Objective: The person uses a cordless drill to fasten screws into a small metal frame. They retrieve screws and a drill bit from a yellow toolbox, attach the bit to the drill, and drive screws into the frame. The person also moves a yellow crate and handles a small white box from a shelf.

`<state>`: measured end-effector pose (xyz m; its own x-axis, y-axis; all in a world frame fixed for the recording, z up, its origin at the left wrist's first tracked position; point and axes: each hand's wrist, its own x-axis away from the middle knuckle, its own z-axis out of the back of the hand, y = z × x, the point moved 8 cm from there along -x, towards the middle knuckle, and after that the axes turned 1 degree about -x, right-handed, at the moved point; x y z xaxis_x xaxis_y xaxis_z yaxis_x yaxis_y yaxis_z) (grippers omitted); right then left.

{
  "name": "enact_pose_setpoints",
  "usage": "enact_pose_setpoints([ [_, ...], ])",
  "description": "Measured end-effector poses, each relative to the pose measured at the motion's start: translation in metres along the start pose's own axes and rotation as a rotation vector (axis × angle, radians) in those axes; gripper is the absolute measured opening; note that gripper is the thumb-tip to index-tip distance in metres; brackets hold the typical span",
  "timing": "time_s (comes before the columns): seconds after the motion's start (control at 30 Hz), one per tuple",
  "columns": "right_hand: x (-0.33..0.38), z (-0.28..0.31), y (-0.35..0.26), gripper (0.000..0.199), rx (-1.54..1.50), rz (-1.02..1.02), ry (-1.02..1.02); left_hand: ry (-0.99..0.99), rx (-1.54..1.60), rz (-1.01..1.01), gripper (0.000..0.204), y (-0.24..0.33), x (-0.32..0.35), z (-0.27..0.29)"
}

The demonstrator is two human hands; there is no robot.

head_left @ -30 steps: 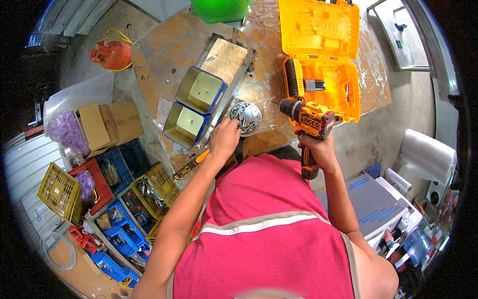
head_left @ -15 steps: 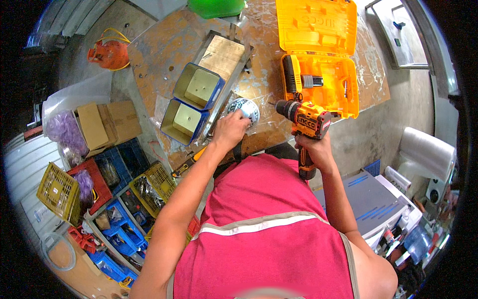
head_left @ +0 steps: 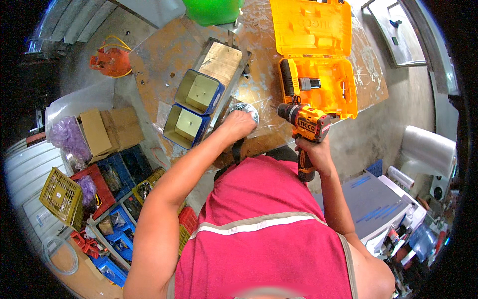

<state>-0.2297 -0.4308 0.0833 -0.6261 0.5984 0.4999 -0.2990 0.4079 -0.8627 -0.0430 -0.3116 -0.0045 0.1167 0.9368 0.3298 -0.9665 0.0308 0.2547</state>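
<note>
A scuffed brown table (head_left: 159,65) stands on a concrete floor in a cluttered workshop. In the head view, the left hand (head_left: 240,124) covers much of a round silvery dish (head_left: 256,115) near the table's near edge; its fingertips are hidden, so how far they are spread or what they grip cannot be told. The right hand (head_left: 317,150), fingers wrapped around the handle, holds a yellow-and-black drill (head_left: 309,123) over the near edge, right of the dish. An unfolded yellow case (head_left: 332,82) lies toward the table's right edge.
</note>
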Motion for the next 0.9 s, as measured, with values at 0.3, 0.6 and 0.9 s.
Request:
enact_pose_setpoints([
  [0.3, 0.006, 0.003, 0.006, 0.042, -0.029, -0.031, 0.024, -0.02, -0.07, -0.009, 0.015, 0.001, 0.003, -0.005],
  [0.6, 0.005, 0.001, 0.004, 0.042, -0.03, -0.036, 0.051, 0.3, 0.798, 0.396, 0.015, -0.01, 0.049, 0.057],
  [0.9, 0.0, -0.017, -0.007, 0.043, -0.006, -0.013, -0.007, 0.69, 0.69, 0.796, 0.032, -0.095, 0.164, 0.159],
])
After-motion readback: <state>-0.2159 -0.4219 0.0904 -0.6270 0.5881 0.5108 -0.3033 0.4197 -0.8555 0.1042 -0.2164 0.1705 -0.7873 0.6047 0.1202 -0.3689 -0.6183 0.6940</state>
